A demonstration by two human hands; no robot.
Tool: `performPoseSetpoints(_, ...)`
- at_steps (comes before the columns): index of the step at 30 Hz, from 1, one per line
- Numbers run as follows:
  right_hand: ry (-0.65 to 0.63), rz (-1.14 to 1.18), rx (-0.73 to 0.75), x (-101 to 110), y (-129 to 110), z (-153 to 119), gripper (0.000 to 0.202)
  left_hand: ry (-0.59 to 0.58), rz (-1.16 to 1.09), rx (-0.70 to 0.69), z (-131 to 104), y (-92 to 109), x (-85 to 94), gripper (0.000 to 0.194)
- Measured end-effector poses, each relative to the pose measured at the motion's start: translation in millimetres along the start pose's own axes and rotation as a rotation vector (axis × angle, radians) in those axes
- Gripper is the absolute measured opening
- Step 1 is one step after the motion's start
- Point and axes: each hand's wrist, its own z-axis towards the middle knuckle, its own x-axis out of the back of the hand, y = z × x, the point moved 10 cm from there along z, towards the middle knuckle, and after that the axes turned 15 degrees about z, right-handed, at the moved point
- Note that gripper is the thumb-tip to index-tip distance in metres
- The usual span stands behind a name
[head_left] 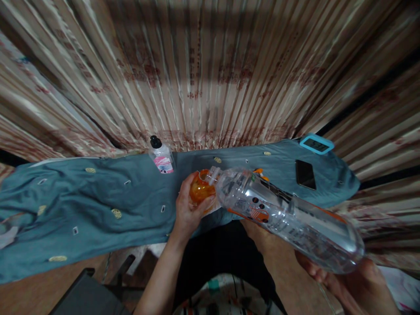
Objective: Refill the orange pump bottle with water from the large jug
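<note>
My left hand (188, 203) is wrapped round a rounded, translucent orange container (202, 188). My right hand (348, 280) holds a large clear plastic bottle (288, 218) from below, near its base. That bottle is tilted, its uncapped neck pointing left and down to the rim of the orange container. Orange and black print marks its side. I cannot tell whether liquid is flowing between them. Something white shows just under the orange container, and a small orange object (261, 174) lies behind the bottle's shoulder, partly hidden.
A small pump bottle (163, 158) with a black top and pink label stands left of centre on the teal cloth (95, 205). To the right are a black phone (305, 174) and a blue-framed digital clock (316, 144). A pleated curtain (210, 87) hangs behind.
</note>
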Motion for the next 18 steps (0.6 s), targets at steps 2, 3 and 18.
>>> performPoseSetpoints(2,0.01,0.017,-0.007,3,1,1,0.094,0.01,-0.013,0.005,0,0,0.2,0.077)
performPoseSetpoints(3,0.011,0.025,-0.008,4,1,1,0.094,0.014,-0.013,0.007,0,-1,0.3,0.077)
performPoseSetpoints(18,0.063,0.029,-0.03,13,6,0,0.085,0.023,0.005,-0.019,1,-1,1.5,0.076)
